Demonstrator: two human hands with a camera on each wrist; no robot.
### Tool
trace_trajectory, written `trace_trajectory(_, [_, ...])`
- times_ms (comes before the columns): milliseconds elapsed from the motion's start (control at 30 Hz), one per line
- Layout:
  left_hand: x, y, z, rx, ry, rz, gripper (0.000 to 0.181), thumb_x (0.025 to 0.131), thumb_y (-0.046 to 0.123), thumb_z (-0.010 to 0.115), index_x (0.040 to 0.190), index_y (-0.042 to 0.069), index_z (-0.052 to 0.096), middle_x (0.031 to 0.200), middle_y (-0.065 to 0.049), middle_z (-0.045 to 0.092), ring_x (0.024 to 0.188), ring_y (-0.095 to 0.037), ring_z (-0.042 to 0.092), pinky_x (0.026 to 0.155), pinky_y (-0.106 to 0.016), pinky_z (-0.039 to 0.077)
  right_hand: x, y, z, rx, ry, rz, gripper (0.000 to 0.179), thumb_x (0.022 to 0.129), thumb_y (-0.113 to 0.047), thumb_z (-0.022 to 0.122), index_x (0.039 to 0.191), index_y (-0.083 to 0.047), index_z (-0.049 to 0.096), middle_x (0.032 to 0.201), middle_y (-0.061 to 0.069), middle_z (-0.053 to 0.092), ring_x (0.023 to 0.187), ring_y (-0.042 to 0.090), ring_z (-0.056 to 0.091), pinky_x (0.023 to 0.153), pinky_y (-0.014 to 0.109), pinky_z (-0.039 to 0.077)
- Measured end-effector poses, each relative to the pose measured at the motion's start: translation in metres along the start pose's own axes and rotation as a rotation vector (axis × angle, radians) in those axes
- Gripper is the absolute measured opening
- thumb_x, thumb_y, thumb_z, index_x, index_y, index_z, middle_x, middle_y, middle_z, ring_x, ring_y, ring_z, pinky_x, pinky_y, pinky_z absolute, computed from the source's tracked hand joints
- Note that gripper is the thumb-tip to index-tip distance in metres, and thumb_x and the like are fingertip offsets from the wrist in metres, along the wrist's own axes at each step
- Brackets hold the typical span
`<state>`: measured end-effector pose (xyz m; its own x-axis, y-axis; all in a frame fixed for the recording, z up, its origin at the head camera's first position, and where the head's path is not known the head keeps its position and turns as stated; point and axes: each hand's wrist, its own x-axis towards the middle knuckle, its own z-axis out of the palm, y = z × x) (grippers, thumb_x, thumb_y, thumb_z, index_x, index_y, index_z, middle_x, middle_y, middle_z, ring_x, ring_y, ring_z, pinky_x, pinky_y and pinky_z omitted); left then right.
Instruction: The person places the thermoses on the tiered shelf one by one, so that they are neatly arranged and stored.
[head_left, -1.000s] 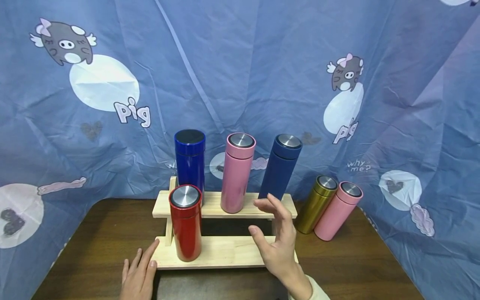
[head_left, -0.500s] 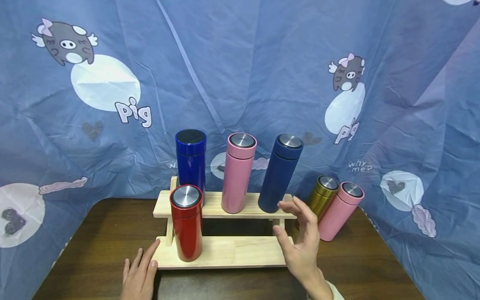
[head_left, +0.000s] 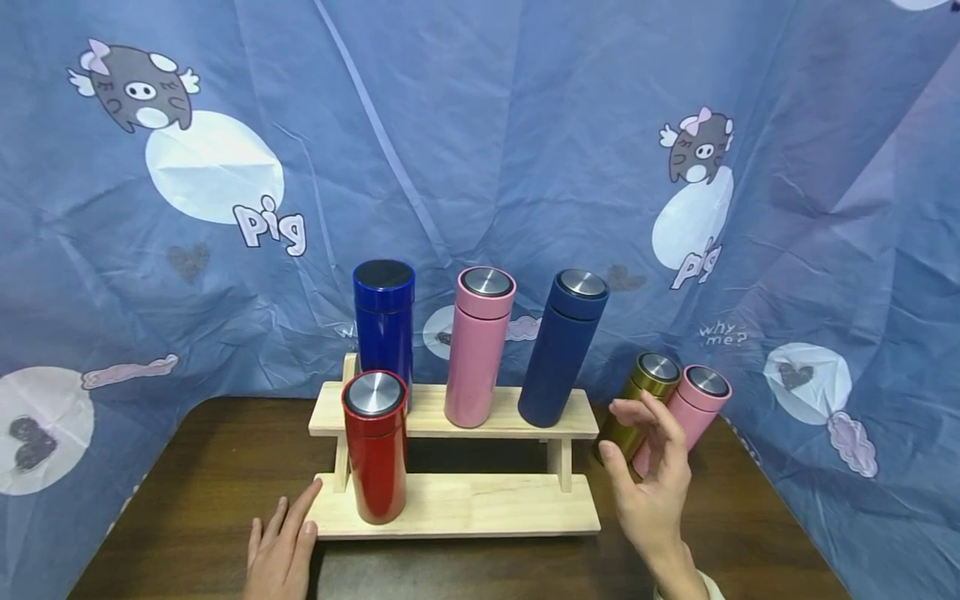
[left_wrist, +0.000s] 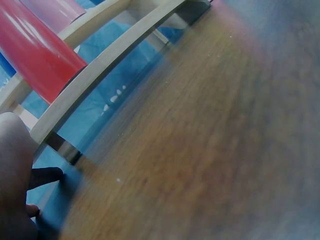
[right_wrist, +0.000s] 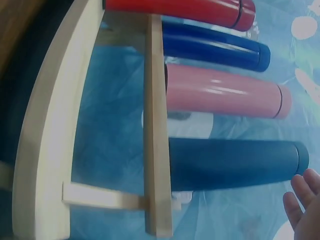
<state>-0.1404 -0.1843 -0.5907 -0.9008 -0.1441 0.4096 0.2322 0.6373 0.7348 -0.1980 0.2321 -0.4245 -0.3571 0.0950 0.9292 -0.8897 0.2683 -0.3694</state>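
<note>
Moved: your right hand (head_left: 654, 492) has swung outward, from in front of the navy bottle (head_left: 558, 358) to in front of the gold bottle (head_left: 636, 387) and the outer pink bottle (head_left: 697, 414); your left hand (head_left: 279, 560) and every bottle have stayed put.
Right hand: released, holding nothing; your thumb and fingers curve with a wide gap between them. From the head view you overlap both outer bottles, and I can't fairly tell whether you touch either.
Left hand: relaxed and gripping nothing, fingers spread, with your index fingertip and thumb at the left end of the lower board of the wooden rack (head_left: 495, 505).
Gold bottle: on the table (head_left: 165, 492) to the right of the rack, its lower part partly behind your right hand.
Outer pink bottle: on the table just beside the gold one, on its right; your hand hides part of its body.
Upper board: three upright bottles spaced apart, the royal blue bottle (head_left: 384, 333) at the left, the inner pink bottle (head_left: 478, 360) in the middle, the navy one at the right.
Lower board: the red bottle (head_left: 377, 462) stands upright near the left end, in front of the royal blue one.
Backdrop: a blue cloth (head_left: 450, 125) printed with pigs hangs behind everything.
</note>
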Motion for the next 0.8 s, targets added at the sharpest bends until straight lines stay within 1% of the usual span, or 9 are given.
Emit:
trace_trajectory(100, [0.000, 0.000, 0.000, 0.000, -0.002, 0.000, 0.044, 0.118, 0.018, 0.043, 0.160, 0.014, 0.053, 0.152, -0.029, 0.062, 0.141, -0.077, 0.042, 0.125, -0.084, 0.002, 0.000, 0.002, -0.008, -0.018, 0.012, 0.012, 0.065, 0.104, -0.011, 0.079, 0.143, 0.026, 0.043, 0.129, 0.015, 0.072, 0.121, 0.020, 0.072, 0.109, 0.028, 0.054])
trace_trajectory(300, [0.000, 0.000, 0.000, -0.002, -0.006, 0.002, 0.044, 0.118, 0.018, 0.043, 0.160, 0.013, 0.053, 0.153, -0.029, 0.061, 0.141, -0.078, 0.041, 0.126, -0.084, 0.002, 0.003, 0.004, -0.023, -0.047, 0.046, 0.047, 0.060, 0.098, 0.005, 0.077, 0.144, 0.025, 0.043, 0.129, 0.013, 0.072, 0.119, 0.019, 0.071, 0.105, 0.025, 0.054])
trace_trajectory(400, [0.000, 0.001, 0.000, -0.006, -0.005, 0.001, 0.044, 0.118, 0.018, 0.042, 0.160, 0.013, 0.053, 0.153, -0.029, 0.060, 0.141, -0.078, 0.041, 0.126, -0.083, 0.001, 0.007, 0.004, -0.029, -0.042, 0.070, 0.053, 0.060, 0.095, 0.012, 0.075, 0.145, 0.024, 0.044, 0.129, 0.014, 0.072, 0.118, 0.020, 0.070, 0.104, 0.027, 0.053])
trace_trajectory(600, [0.000, 0.003, -0.001, -0.013, -0.009, -0.007, 0.044, 0.118, 0.019, 0.042, 0.161, 0.013, 0.053, 0.154, -0.029, 0.060, 0.142, -0.077, 0.041, 0.126, -0.083, 0.001, 0.014, 0.006, -0.040, -0.060, 0.123, 0.074, 0.061, 0.094, 0.014, 0.075, 0.146, 0.022, 0.044, 0.127, 0.011, 0.073, 0.117, 0.019, 0.071, 0.104, 0.026, 0.052])
trace_trajectory(800, [-0.001, 0.001, 0.000, -0.015, 0.000, -0.003, 0.044, 0.118, 0.018, 0.043, 0.160, 0.014, 0.054, 0.153, -0.030, 0.060, 0.141, -0.077, 0.041, 0.127, -0.083, 0.001, 0.019, 0.015, -0.051, -0.069, 0.165, 0.076, 0.064, 0.087, 0.022, 0.068, 0.147, 0.021, 0.045, 0.125, 0.013, 0.073, 0.115, 0.020, 0.071, 0.103, 0.027, 0.053])
